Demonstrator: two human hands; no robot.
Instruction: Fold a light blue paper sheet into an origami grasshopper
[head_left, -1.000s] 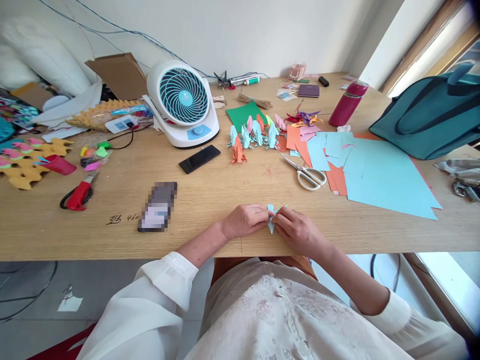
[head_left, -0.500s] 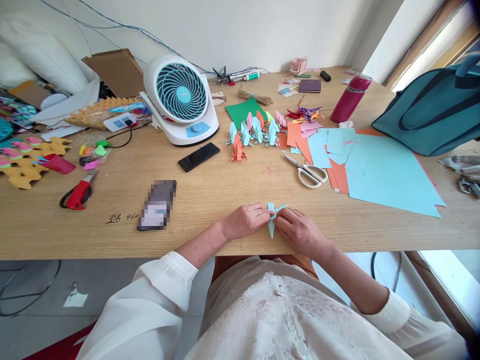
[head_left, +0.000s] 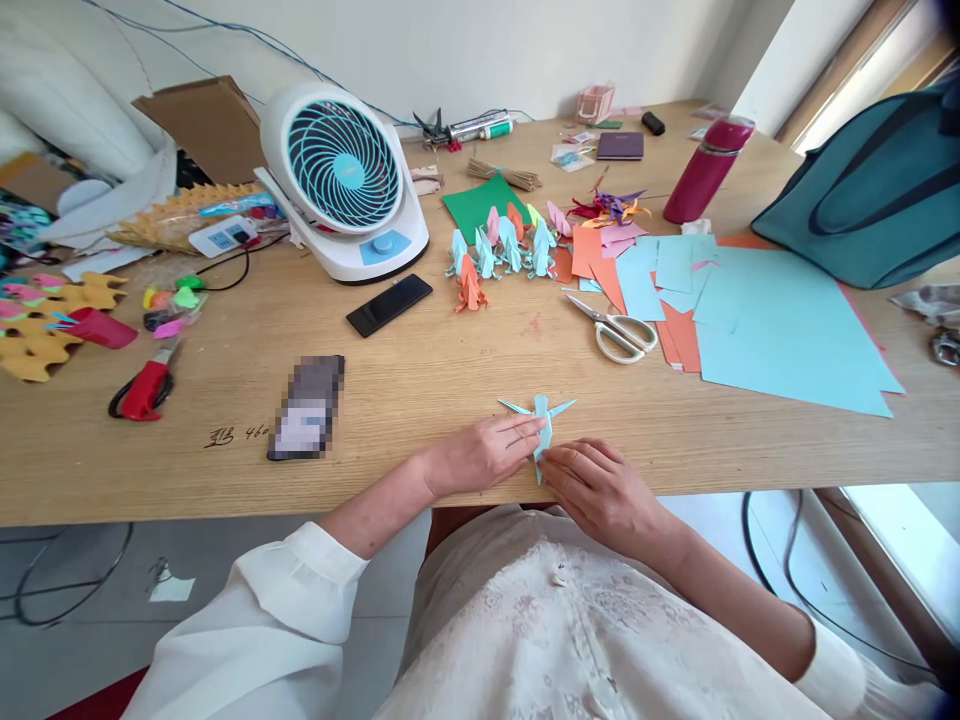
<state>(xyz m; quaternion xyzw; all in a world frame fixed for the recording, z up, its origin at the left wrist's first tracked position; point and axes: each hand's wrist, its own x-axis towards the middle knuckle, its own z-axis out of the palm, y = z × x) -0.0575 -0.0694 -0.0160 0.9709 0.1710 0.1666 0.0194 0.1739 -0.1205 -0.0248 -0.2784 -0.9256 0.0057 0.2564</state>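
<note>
A light blue origami piece (head_left: 541,436) lies on the table near its front edge, with two thin pointed arms spread out at its top. My left hand (head_left: 484,455) holds its middle down from the left, fingers nearly straight and close together. From the right, my right hand (head_left: 604,492) has its bent fingers closed on the lower part, and the thumb is mostly hidden. Behind them lie white-handled scissors (head_left: 624,338). Several finished blue, pink and orange paper figures (head_left: 510,245) stand in a cluster farther back.
Blue sheets (head_left: 787,335) lie right, with a teal bag (head_left: 862,190) and red bottle (head_left: 707,172) behind. A white fan (head_left: 345,180), black phone (head_left: 389,305) and pixelated phone (head_left: 306,408) are left of centre. Red-handled scissors (head_left: 146,388) lie farther left.
My right hand has moved down from the upper right arm to the lower part of the paper. The left upper arm now shows, spread outward. The view has shifted slightly.
</note>
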